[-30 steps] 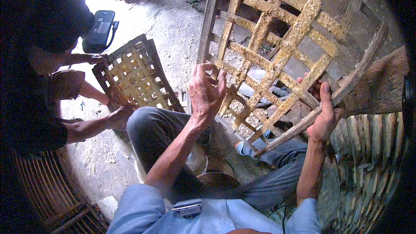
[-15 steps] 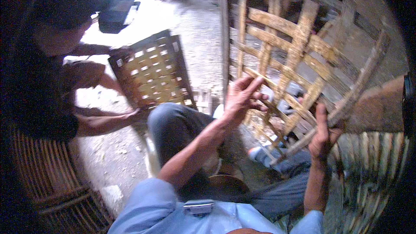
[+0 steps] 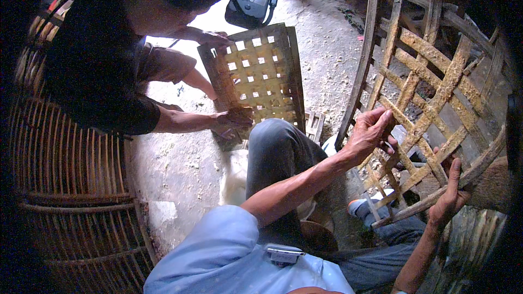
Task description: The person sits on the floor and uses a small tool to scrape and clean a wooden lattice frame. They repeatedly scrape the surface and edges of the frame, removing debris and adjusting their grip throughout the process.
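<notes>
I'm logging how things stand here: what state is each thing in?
Wooden lattice frame: held tilted, strips coated in yellowish crumbs.
Right hand: gripping the frame's lower rail.
Left hand: fingers drawn together before the lattice; contact unclear.
Co-worker's woven panel: held tilted.
Co-worker's head-mounted device: worn.
Concrete floor: littered with pale bits.

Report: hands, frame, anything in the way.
Right hand holds wooden frame. Left hand at slats, contact unclear. Woven panel to the left, apart from frame.
</notes>
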The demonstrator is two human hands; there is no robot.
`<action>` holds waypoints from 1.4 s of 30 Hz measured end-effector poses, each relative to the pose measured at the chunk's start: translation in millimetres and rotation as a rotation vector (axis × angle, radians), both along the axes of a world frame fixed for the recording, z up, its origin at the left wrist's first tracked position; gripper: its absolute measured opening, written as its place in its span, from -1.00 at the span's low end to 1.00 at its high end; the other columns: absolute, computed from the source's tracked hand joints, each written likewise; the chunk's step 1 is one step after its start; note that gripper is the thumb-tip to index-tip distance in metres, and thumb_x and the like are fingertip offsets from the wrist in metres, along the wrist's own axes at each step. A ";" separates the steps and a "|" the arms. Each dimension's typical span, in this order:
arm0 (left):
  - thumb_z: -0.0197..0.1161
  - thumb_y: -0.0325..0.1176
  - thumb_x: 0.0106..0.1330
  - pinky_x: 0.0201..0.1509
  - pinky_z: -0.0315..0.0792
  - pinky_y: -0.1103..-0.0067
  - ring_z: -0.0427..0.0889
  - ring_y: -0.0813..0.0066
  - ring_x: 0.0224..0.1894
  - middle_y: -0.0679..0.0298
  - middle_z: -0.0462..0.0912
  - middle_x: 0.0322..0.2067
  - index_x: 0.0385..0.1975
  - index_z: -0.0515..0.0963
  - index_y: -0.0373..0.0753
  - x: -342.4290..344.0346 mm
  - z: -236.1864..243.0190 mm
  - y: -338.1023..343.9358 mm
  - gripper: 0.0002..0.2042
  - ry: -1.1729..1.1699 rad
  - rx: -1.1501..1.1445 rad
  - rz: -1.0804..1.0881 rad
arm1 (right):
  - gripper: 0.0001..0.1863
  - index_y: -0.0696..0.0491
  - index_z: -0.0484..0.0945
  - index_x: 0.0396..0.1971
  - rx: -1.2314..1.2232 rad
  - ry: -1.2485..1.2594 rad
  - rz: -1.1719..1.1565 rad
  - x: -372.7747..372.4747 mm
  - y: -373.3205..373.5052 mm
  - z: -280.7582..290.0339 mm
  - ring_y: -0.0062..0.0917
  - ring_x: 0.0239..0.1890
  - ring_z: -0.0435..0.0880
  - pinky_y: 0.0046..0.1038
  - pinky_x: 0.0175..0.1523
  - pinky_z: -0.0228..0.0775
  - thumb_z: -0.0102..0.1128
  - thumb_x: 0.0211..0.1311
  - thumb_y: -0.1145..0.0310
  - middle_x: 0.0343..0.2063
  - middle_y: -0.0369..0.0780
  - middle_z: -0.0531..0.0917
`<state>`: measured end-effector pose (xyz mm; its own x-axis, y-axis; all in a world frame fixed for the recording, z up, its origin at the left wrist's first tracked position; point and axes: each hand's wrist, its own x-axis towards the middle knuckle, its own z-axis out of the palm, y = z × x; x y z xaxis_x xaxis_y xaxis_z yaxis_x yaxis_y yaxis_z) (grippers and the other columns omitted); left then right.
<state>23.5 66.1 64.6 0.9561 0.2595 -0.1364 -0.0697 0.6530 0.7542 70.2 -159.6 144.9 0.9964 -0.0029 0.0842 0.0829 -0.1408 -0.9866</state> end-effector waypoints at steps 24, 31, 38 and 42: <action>0.36 -0.23 0.34 -0.53 0.65 0.60 0.69 0.53 -0.47 0.22 0.67 -0.36 -0.22 0.59 -0.37 -8.6 21.1 -2.7 -0.72 0.196 0.520 0.222 | -0.69 0.23 0.51 0.05 0.138 -0.078 0.180 -7.4 9.3 17.1 -0.47 -0.06 0.68 -0.40 0.14 0.47 0.22 0.37 0.45 -0.11 -0.15 0.71; 0.35 -0.17 0.35 -0.62 0.60 0.55 0.73 0.49 -0.45 0.15 0.70 -0.22 -0.15 0.62 -0.35 -12.2 38.3 -28.1 -0.67 0.249 0.049 -0.031 | -0.68 0.29 0.53 0.01 -0.166 -0.227 0.003 -9.1 5.7 12.5 -0.38 0.09 0.60 -0.33 0.23 0.38 0.21 0.37 0.41 0.05 -0.03 0.62; 0.25 -0.08 0.42 -0.63 0.46 0.68 0.53 0.71 -0.62 0.43 0.54 -0.47 -0.23 0.60 -0.22 -6.5 29.6 -28.3 -0.71 0.208 -0.054 -0.099 | -0.72 0.30 0.59 -0.10 -0.066 -0.044 0.042 -15.6 7.0 8.3 -0.47 -0.05 0.65 -0.37 0.15 0.46 0.18 0.42 0.36 -0.07 -0.07 0.67; 0.21 -0.02 0.44 -0.59 0.51 0.69 0.54 0.74 -0.56 0.44 0.50 -0.43 -0.07 0.55 -0.22 -12.8 20.8 -24.0 -0.64 0.191 -0.208 -0.087 | -0.73 0.29 0.59 -0.17 0.071 -0.065 -0.005 -11.9 20.4 -4.7 -0.51 -0.07 0.63 -0.38 0.15 0.43 0.21 0.41 0.33 -0.19 -0.13 0.67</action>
<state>10.7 42.2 85.4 0.9255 0.1249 -0.3576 0.1240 0.7922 0.5975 58.4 -139.2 140.2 0.9889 -0.0163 0.1478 0.1463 -0.0712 -0.9867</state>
